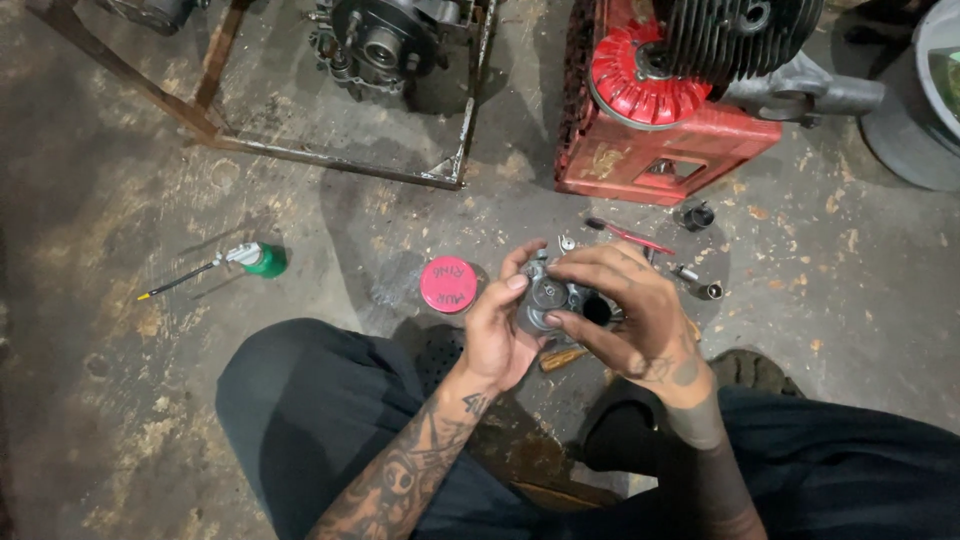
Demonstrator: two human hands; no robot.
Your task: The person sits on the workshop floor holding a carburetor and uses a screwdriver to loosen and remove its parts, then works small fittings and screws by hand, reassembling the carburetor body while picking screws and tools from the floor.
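- A small grey cast-metal engine part [553,297], lumpy and with a round dark bore on its right side, sits between both hands above the stained concrete floor [150,200], just in front of the person's knees.
- The left hand [498,335] is closed on the part from about 8 o'clock, thumb over its top face and fingers wrapped beneath.
- The right hand [632,310] comes in from 3 o'clock, curled over the part with its fingertips pinching the upper and lower edges; both hands touch it, so neither is nearer.
- The part's longer side seems to run left to right, from one hand to the other, though the fingers hide much of it.
- At 9 o'clock from the part, just beside the left hand, a round pink-lidded tin [448,284] stands on the floor.
- At 1 o'clock lies a red-handled slim tool [628,236], with a small dark socket [697,215] and small metal fittings [697,282] near it.
- Farther off at 9 o'clock rests a green-bodied oil can with a long thin spout [250,260].
- At 12 o'clock stands a red metal engine block with black cooling fins [670,110], and at 11 o'clock a rusty steel frame [330,160].
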